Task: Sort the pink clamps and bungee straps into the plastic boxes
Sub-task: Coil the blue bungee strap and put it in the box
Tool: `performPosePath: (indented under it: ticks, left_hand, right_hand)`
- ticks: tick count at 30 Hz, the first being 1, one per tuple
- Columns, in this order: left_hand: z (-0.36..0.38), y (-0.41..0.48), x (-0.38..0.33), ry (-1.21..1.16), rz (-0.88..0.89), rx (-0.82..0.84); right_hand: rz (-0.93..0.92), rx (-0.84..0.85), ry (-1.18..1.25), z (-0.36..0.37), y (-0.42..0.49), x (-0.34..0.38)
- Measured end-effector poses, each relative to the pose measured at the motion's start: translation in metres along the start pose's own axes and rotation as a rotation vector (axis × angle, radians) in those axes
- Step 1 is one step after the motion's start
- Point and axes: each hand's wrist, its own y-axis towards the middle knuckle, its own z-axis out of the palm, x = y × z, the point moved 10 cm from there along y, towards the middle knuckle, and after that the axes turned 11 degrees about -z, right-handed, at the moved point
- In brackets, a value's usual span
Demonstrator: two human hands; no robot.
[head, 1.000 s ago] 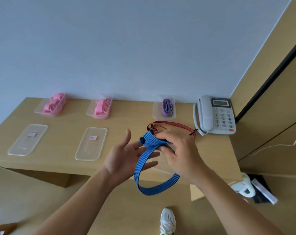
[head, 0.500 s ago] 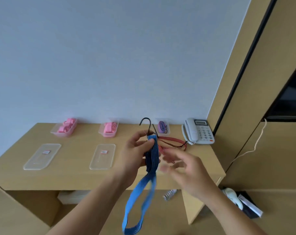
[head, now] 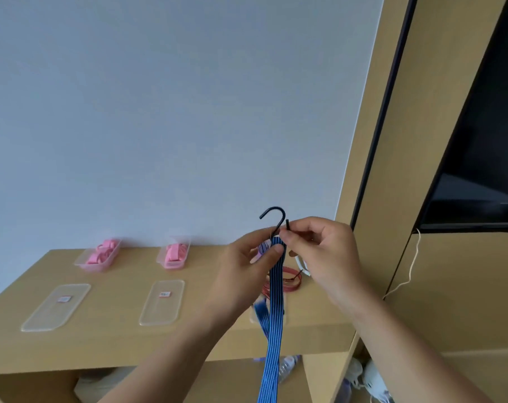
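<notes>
A blue striped bungee strap (head: 274,309) hangs straight down in front of the wooden table (head: 119,341), its black hooks (head: 274,218) raised at the top. My left hand (head: 247,266) pinches the strap's upper end just under the hooks. My right hand (head: 319,251) pinches the second black hook end beside it. A red bungee strap (head: 287,282) lies coiled on the table behind the blue one. Two clear plastic boxes at the back hold pink clamps (head: 100,254) (head: 174,253). A third box with a purple strap is mostly hidden behind my hands.
Two clear box lids (head: 56,306) (head: 162,302) lie flat near the table's front. A phone is hidden behind my right hand, only its white cord (head: 300,264) showing. A wooden cabinet with a dark screen (head: 479,141) stands at the right. Bags sit under the table.
The camera tilted upward. The blue strap went from a bunched loop to hanging full length. My right hand came back up and now pinches a hook beside my left hand.
</notes>
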Motion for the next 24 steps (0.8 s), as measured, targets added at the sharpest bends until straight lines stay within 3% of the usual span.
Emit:
performPosePath:
  ticks: [6, 12, 19, 24]
  left_hand:
    - [0.025, 0.015, -0.013, -0.099, -0.063, 0.03]
    - [0.05, 0.022, -0.002, -0.157, -0.167, 0.016]
    - [0.064, 0.034, 0.002, -0.465, -0.265, 0.087]
    - [0.072, 0.033, -0.003, -0.393, -0.217, 0.193]
  right_hand:
    - [-0.042, -0.028, 0.147, -0.031, 0.028, 0.012]
    - [-0.145, 0.038, 0.108, -0.055, 0.037, 0.013]
    - [-0.487, 0.093, -0.19, -0.063, 0.025, 0.035]
    - [-0.602, 0.098, -0.398, -0.063, 0.012, 0.04]
